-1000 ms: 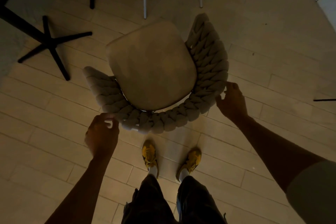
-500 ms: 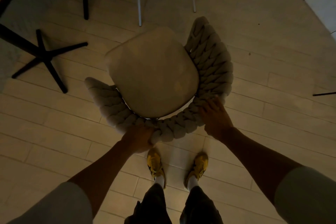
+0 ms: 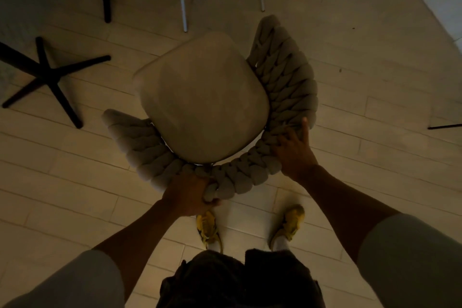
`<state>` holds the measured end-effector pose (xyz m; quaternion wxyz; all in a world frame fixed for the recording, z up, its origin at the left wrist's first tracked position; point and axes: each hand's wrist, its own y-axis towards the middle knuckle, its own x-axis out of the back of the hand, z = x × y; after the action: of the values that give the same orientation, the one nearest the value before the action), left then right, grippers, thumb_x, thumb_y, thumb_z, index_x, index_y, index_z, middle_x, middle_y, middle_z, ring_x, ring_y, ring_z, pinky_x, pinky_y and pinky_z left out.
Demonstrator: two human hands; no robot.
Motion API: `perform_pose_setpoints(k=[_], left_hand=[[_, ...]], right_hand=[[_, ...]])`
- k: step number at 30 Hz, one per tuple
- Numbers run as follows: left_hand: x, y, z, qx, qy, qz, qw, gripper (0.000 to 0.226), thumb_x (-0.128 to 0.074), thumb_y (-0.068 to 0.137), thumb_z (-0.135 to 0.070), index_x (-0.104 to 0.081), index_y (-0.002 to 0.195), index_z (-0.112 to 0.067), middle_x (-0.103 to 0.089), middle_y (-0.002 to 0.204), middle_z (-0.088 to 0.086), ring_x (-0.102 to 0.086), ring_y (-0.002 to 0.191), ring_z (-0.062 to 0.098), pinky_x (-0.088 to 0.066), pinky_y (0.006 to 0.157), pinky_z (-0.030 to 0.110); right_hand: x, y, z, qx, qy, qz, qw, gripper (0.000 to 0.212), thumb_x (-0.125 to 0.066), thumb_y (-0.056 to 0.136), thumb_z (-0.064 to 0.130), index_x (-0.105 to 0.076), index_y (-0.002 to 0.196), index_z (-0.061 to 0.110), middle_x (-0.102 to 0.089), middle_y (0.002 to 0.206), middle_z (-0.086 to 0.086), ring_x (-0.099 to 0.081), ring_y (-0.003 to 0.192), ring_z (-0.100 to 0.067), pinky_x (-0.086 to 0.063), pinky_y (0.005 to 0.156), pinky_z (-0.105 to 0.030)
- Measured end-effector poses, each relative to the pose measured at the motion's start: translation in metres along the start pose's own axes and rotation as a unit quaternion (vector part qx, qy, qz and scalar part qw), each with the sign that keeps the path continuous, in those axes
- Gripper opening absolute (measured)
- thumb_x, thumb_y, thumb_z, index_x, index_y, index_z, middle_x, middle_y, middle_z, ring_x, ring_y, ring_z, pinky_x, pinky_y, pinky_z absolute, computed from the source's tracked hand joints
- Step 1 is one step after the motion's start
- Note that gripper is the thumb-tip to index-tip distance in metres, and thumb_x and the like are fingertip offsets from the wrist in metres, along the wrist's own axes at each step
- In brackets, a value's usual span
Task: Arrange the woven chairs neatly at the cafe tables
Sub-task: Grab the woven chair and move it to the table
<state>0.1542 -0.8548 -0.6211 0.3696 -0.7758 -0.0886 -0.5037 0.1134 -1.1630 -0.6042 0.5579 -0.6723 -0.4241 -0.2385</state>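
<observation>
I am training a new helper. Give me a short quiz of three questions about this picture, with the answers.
1. True or false: the left hand and the right hand both hold the woven chair by its braided back.
2. Where does the nearest black table base stand, as the person sees it? A) left of the chair B) right of the chair C) under the seat
3. Fill in: the person's shoes are ____.
Key: 1 true; 2 A; 3 yellow.
</observation>
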Motion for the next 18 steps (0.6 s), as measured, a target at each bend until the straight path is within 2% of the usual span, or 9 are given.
perform_pose_setpoints(k=[4,9,11,13,14,16,17,18], left_hand=[[0.011,0.013,-0.028,0.032,-0.016,-0.006,0.999,0.054,-0.054,0.073,-0.072,-0.070,0.115,-0.042,-0.071,0.109,-0.006,-0.067,0.094,0.027,-0.057,0.072,0.038],[0.014,0.032,-0.058,0.079,-0.052,0.022,0.995,0.056,-0.051,0.077,-0.076,-0.062,0.123,-0.047,-0.069,0.116,-0.013,-0.066,0.101,0.021,-0.056,0.074,0.035],[0.015,0.041,-0.071,0.093,-0.059,0.033,0.993,0.060,-0.048,0.077,-0.078,-0.058,0.128,-0.048,-0.068,0.120,-0.015,-0.064,0.106,0.021,-0.056,0.078,0.035],[0.016,0.048,-0.081,0.111,-0.064,0.039,0.991,0.063,-0.044,0.075,-0.079,-0.053,0.131,-0.051,-0.065,0.124,-0.017,-0.063,0.110,0.020,-0.056,0.080,0.035],[0.018,0.050,-0.084,0.119,-0.067,0.040,0.990,0.063,-0.042,0.074,-0.079,-0.053,0.130,-0.052,-0.066,0.122,-0.017,-0.064,0.108,0.020,-0.057,0.079,0.036],[0.020,0.053,-0.090,0.130,-0.072,0.038,0.988,0.061,-0.044,0.072,-0.076,-0.054,0.127,-0.053,-0.068,0.117,-0.017,-0.066,0.105,0.020,-0.058,0.077,0.037],[0.020,0.054,-0.091,0.136,-0.075,0.034,0.987,0.060,-0.048,0.070,-0.074,-0.056,0.126,-0.053,-0.069,0.116,-0.017,-0.067,0.105,0.021,-0.059,0.077,0.038],[0.020,0.055,-0.091,0.142,-0.078,0.032,0.986,0.059,-0.051,0.069,-0.071,-0.056,0.125,-0.054,-0.069,0.116,-0.018,-0.067,0.106,0.021,-0.059,0.078,0.039]], right_hand=[[-0.007,0.007,-0.029,0.018,-0.003,0.013,1.000,0.043,-0.080,0.068,0.023,-0.075,0.111,0.028,-0.066,0.117,-0.001,-0.043,0.132,-0.039,0.008,0.112,-0.077],[-0.018,0.014,-0.063,0.043,0.022,-0.049,0.998,0.036,-0.082,0.067,0.022,-0.077,0.102,0.027,-0.069,0.111,-0.001,-0.049,0.128,-0.039,0.004,0.113,-0.076],[-0.023,0.015,-0.077,0.063,0.036,-0.062,0.995,0.034,-0.081,0.071,0.023,-0.077,0.104,0.026,-0.069,0.114,-0.001,-0.050,0.130,-0.038,0.010,0.114,-0.073],[-0.029,0.018,-0.091,0.089,0.055,-0.093,0.990,0.027,-0.072,0.072,0.024,-0.079,0.097,0.024,-0.071,0.108,-0.002,-0.057,0.123,-0.039,0.015,0.116,-0.067],[-0.030,0.020,-0.095,0.106,0.069,-0.113,0.985,0.024,-0.068,0.069,0.026,-0.079,0.090,0.023,-0.073,0.100,-0.002,-0.062,0.116,-0.039,0.012,0.117,-0.065],[-0.037,0.028,-0.105,0.135,0.082,-0.145,0.977,0.021,-0.071,0.063,0.030,-0.079,0.081,0.023,-0.074,0.093,-0.002,-0.069,0.106,-0.039,-0.006,0.118,-0.069],[-0.039,0.031,-0.108,0.148,0.087,-0.144,0.975,0.023,-0.074,0.062,0.031,-0.080,0.082,0.024,-0.075,0.094,-0.002,-0.070,0.105,-0.038,-0.015,0.115,-0.073],[-0.040,0.034,-0.110,0.155,0.086,-0.130,0.976,0.026,-0.077,0.063,0.032,-0.080,0.087,0.025,-0.075,0.099,-0.002,-0.069,0.109,-0.038,-0.018,0.111,-0.076]])
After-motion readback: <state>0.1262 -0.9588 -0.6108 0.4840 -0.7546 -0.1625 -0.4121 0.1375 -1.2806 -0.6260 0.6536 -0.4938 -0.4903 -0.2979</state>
